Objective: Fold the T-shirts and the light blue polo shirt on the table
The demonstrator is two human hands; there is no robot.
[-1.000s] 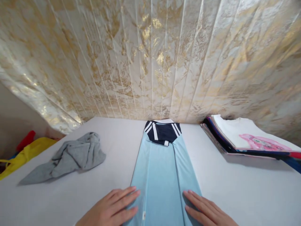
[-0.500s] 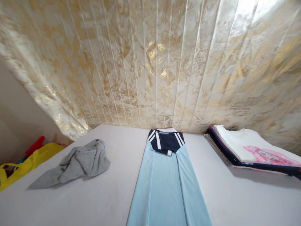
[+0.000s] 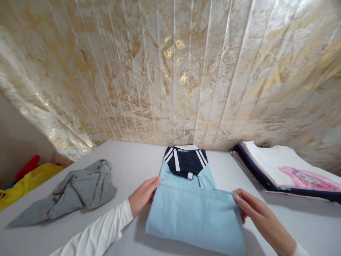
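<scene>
A light blue garment (image 3: 193, 217) with a navy, white-striped top part lies in the middle of the white table. Its lower part is folded up towards the navy part, and the fold's near side hangs a little off the surface. At its left edge, my left hand (image 3: 145, 195) grips the cloth, the fingertips partly hidden behind it. My right hand (image 3: 252, 206) pinches the right corner of the folded-over edge between thumb and fingers. A crumpled grey garment (image 3: 85, 186) rests to the left of my left hand.
A stack of folded clothes (image 3: 279, 167), a white shirt with a pink print on top, sits at the right. Yellow cloth (image 3: 34, 183) and a red item (image 3: 28, 167) lie beyond the table's left edge. A gold-patterned curtain (image 3: 170, 78) hangs behind the table (image 3: 128, 160).
Both hands have come into view, holding the blue garment. Its lower end, stretched towards me before, is now folded up over itself. The view has shifted slightly.
</scene>
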